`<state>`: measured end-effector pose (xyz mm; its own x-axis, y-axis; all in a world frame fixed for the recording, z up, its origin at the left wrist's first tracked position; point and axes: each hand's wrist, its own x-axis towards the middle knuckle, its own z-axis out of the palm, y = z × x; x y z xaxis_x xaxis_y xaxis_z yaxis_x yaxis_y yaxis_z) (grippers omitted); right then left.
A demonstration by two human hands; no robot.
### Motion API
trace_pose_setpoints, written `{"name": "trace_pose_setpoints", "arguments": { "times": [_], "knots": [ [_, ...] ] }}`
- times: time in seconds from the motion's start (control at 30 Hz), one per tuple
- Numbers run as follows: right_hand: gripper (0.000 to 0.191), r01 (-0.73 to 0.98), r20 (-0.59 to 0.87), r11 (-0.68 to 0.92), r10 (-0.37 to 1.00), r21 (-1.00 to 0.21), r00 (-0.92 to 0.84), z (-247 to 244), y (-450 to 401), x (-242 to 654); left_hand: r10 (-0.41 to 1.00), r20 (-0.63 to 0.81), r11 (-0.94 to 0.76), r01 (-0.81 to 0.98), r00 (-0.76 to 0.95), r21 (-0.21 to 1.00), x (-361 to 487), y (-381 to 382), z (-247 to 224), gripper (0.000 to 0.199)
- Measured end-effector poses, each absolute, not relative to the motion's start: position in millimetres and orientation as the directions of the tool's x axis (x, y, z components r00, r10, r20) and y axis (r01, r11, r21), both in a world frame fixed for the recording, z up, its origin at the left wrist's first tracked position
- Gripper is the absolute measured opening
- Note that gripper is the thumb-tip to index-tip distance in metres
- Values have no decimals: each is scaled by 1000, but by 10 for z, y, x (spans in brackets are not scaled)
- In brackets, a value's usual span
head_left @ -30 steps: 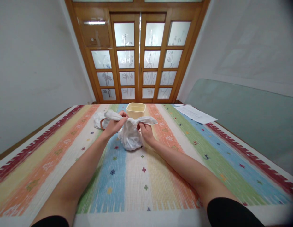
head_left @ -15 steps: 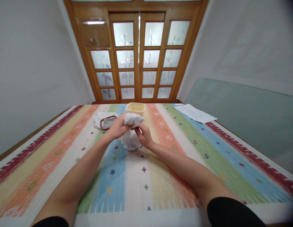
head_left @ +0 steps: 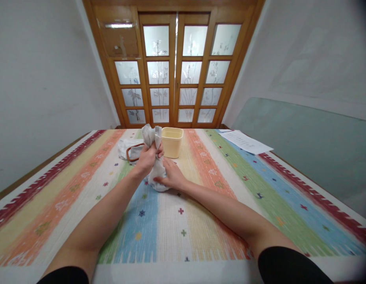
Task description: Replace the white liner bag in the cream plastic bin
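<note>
A white plastic bag (head_left: 157, 170) stands upright on the striped cloth, its lower part bulging and its loose top sticking up. My left hand (head_left: 150, 156) is closed round the gathered neck of the bag. Lower down, my right hand (head_left: 171, 175) rests against the bag's right side with its thumb and fingers apart. What the bag holds cannot be made out. Just behind the hands is a pale yellow container (head_left: 172, 142), open at the top.
Left of my left hand lies another white bundle (head_left: 123, 148) with a brown-rimmed oval piece (head_left: 134, 153) against it. Printed paper sheets (head_left: 245, 142) lie at the back right of the striped tablecloth (head_left: 171, 236). Wooden glazed doors (head_left: 174, 67) stand beyond the table.
The bag's top has gone from lying over to standing up in my left hand's grip. My right hand has moved from the neck down to the bag's side and opened.
</note>
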<state>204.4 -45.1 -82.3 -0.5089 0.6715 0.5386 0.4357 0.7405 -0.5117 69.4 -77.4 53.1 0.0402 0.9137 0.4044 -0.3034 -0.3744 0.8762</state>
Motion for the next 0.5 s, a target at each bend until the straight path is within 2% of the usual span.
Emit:
{"name": "trace_pose_setpoints", "arguments": {
  "times": [0.13, 0.27, 0.37, 0.5],
  "knots": [
    [57, 383, 493, 658, 746, -649, -447, -849, -439, 2044, 925, 377, -341, -342, 43, 876, 827, -883, 563, 53],
    [50, 360, 412, 487, 871, -796, -268, -882, -253, 2125, 931, 364, -339, -372, -2, 864, 820, -922, 626, 57],
    [41, 238, 328, 355, 933, -904, -147, -935, -96, 2163, 927, 374, -357, -410, -42, 839, 726, -861, 636, 56],
    [41, 3, 130, 130, 988, -991, -85, -949, 36, 2197, 921, 372, -383, -439, -114, 813, 639, -725, 569, 52]
  ]
}}
